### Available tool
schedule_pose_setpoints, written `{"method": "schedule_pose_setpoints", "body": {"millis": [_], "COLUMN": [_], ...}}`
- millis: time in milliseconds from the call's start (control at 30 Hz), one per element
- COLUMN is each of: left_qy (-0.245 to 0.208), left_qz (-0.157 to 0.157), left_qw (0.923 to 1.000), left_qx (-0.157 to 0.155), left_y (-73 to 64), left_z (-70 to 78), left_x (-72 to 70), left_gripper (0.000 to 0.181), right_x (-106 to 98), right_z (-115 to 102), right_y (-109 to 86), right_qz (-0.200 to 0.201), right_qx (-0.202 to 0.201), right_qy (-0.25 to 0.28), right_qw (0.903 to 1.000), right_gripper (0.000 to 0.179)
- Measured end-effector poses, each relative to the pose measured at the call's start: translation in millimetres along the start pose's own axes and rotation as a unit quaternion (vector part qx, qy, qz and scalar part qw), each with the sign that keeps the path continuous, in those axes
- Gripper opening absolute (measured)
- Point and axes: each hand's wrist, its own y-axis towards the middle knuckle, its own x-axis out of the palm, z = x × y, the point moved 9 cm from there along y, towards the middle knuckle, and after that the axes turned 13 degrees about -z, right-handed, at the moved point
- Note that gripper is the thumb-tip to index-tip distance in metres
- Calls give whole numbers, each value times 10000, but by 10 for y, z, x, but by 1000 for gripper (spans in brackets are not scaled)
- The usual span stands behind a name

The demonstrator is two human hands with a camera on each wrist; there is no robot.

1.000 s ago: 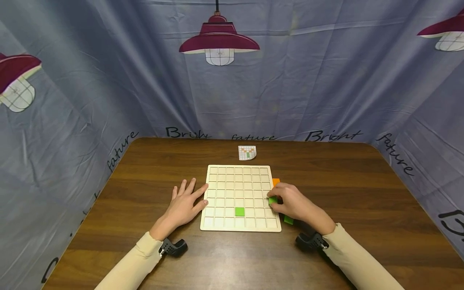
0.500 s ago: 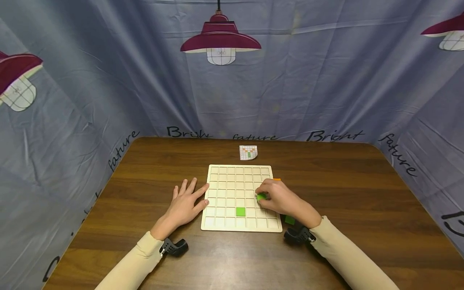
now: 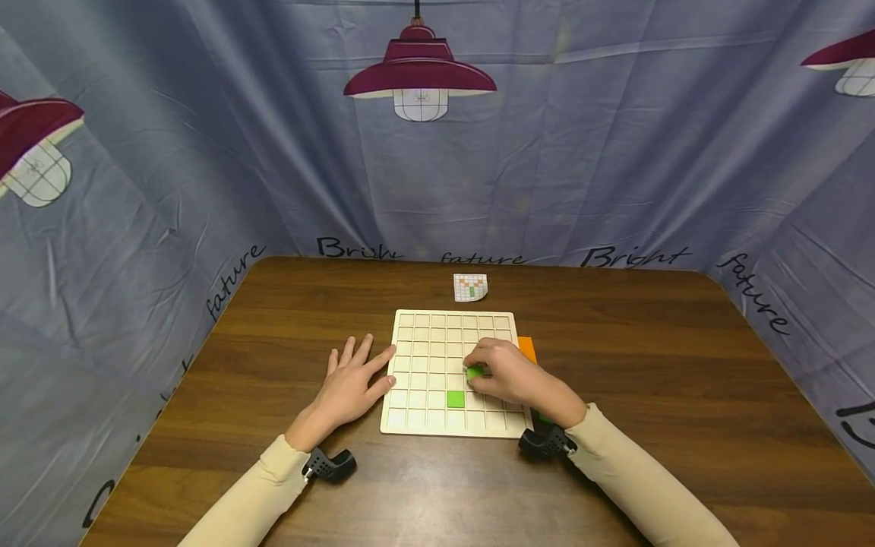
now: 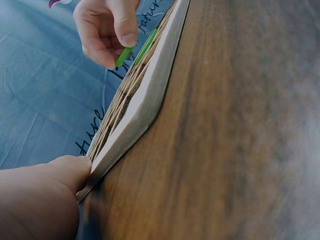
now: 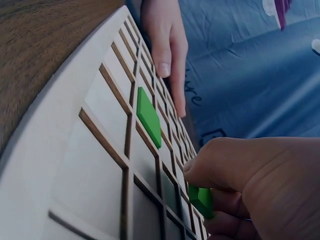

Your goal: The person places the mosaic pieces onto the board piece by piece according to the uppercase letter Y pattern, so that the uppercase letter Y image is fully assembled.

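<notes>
A pale wooden grid board [image 3: 418, 422] lies on the table, with one green square tile [image 3: 456, 399] set in a cell of a lower row. My right hand [image 3: 502, 372] pinches a second green tile [image 5: 201, 200] between thumb and fingers, tilted and just above the cells right of the middle. With fingers spread, my left hand [image 3: 349, 386] rests flat on the table, its thumb and forefinger touching the board's left edge. In the left wrist view, the held green tile [image 4: 122, 57] shows apart from the board surface.
Beyond the board lies a small paper card [image 3: 470, 288] printed with a grid of orange and green squares. Orange tiles [image 3: 527, 348] lie against the board's right edge. A green piece [image 3: 544, 417], mostly hidden by my right wrist, lies nearer. A printed curtain [image 3: 437, 175] encloses the table.
My right hand has moved left from the board's right edge to over its cells, carrying the pinched green tile. My left hand has stayed in place.
</notes>
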Motion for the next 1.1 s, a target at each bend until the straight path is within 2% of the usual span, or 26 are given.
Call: {"method": "schedule_pose_setpoints", "body": {"millis": [633, 933, 1100], "left_qy": [-43, -37, 18], "left_qz": [-48, -64, 14], "left_qw": [10000, 10000, 10000], "left_qx": [-26, -38, -7], "left_y": [2, -10, -11], "left_z": [8, 4, 3], "left_x": [-10, -7, -7], "left_gripper": [57, 57, 56], "right_x": [110, 161, 172], "right_z": [-173, -168, -187], "right_y": [183, 207, 216], "right_qz": [-302, -445, -392], "right_qx": [-130, 21, -149], "right_qy": [116, 224, 159], "right_qw": [9994, 9988, 9990], "right_gripper": [18, 19, 19]}}
